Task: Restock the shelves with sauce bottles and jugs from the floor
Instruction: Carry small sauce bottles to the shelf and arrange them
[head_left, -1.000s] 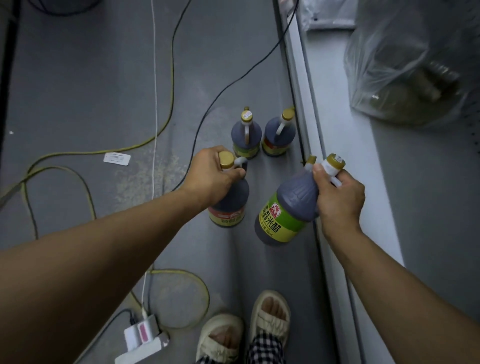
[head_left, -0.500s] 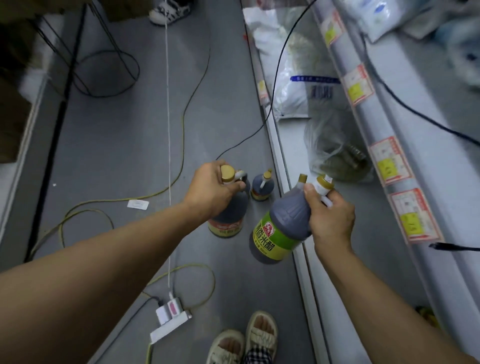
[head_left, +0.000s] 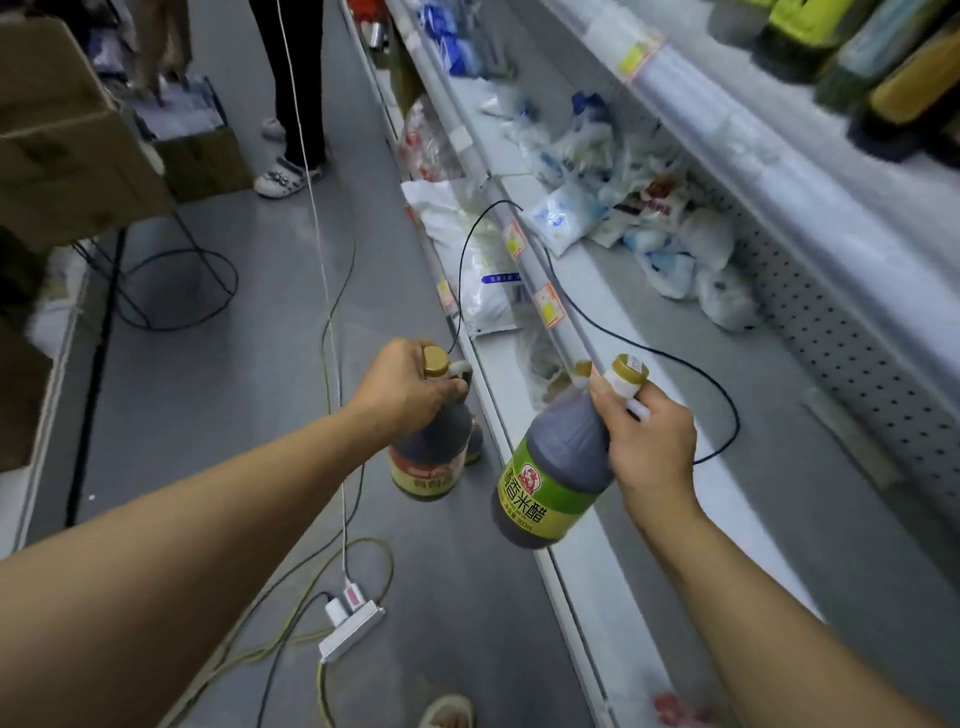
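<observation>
Two dark sauce jugs in hand at centre frame: left hand (head_left: 402, 387) curled round the neck and handle of the red-labelled jug (head_left: 430, 452), right hand (head_left: 644, 434) gripping the white handle and neck of the green-labelled jug (head_left: 553, 475), the latter tilted with its base swung toward lower left. Both clear of the floor, it seems, hanging over the aisle just beside the bottom shelf edge (head_left: 524, 452). A further small bottle (head_left: 475, 441) just visible behind the red-labelled jug, low by the shelf base. Best kept by the handles with wrists firm, jugs raised one at a time to a bare stretch of shelf (head_left: 779, 467) at centre right, set down base first and upright, clear of the black cable (head_left: 675, 358) looping across that shelf and of the plastic bags (head_left: 691, 249) heaped further up. Worth minding also the power strip (head_left: 350, 621) and cords on the floor at lower centre when stepping. Against the frame half a second back: same grips on both jugs, but view swung upward, more of the shelving and the dark bottles (head_left: 852, 57) at upper right now showing, feet almost out of sight at the bottom edge.
</observation>
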